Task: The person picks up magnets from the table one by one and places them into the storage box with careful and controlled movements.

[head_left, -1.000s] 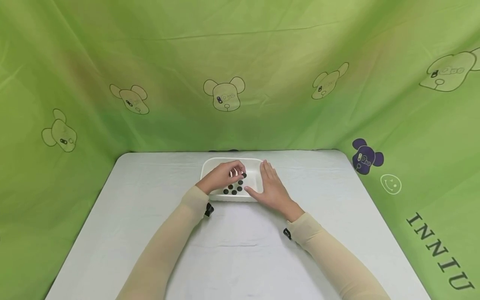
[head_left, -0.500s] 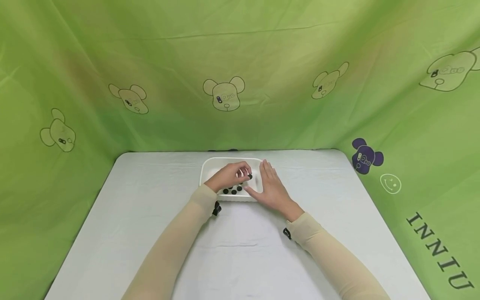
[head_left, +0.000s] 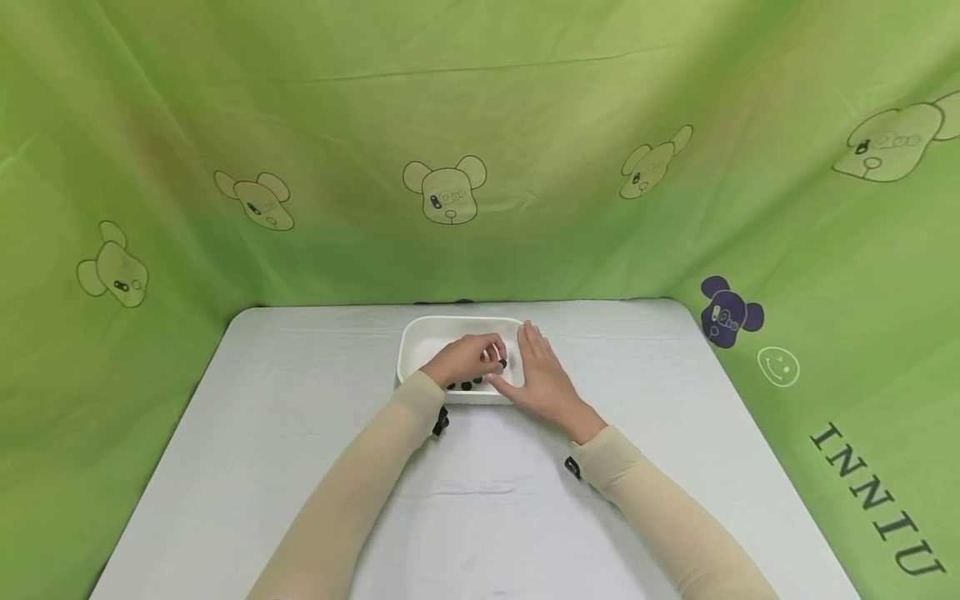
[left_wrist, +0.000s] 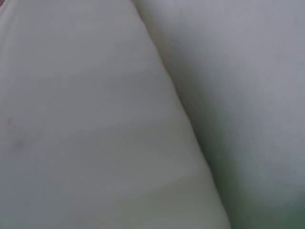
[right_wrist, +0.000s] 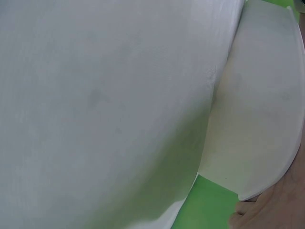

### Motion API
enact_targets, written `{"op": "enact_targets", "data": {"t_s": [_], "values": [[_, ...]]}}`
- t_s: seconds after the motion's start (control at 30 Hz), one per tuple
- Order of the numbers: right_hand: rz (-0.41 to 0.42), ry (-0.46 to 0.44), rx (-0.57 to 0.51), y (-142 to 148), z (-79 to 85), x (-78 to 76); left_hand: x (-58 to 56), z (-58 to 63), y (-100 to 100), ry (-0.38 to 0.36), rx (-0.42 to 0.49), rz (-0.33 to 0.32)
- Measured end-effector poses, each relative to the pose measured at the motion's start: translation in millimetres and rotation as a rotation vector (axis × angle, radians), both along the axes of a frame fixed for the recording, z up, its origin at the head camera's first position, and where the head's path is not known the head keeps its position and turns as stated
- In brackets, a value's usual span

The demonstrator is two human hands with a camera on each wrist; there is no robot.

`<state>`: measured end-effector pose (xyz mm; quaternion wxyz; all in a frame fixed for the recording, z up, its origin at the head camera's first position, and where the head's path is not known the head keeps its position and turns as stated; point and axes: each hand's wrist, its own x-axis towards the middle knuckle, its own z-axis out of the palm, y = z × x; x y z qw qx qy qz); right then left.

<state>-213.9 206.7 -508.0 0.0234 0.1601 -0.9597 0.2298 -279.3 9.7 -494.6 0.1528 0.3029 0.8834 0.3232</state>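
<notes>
In the head view a white rectangular tray [head_left: 420, 337] stands near the far side of the table. My left hand [head_left: 467, 358] reaches into it and pinches a small black round piece [head_left: 503, 364] between thumb and fingertips, near the tray's right end. Several similar black pieces [head_left: 467, 386] lie along the tray's front side, partly hidden by that hand. My right hand [head_left: 546, 379] rests on the tray's right end, fingers straight along the rim and thumb at the front corner. Its fingers [right_wrist: 245, 207] also show beside the tray wall [right_wrist: 257, 95] in the right wrist view.
The table [head_left: 300, 400] has a pale cloth cover. Green curtains [head_left: 330, 250] with printed bear heads hang behind it and at both sides. A black wrist camera [head_left: 441, 422] sits under the left sleeve, another [head_left: 573, 467] under the right one.
The left hand has moved right and a little nearer with the pinched black piece, and now covers more of the others. The right hand has stayed on the tray's end.
</notes>
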Motion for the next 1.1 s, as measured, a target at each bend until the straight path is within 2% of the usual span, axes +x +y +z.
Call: {"op": "enact_targets", "data": {"t_s": [0.43, 1.1], "values": [[-0.001, 0.010, -0.015, 1.0, -0.4, 1.7, 2.4, -6.1, 6.5, 0.008, -0.105, 0.017], [0.005, 0.024, -0.011, 1.3, -2.3, -0.6, 4.0, -4.1, 10.0, 0.024, -0.157, 0.037]]}}
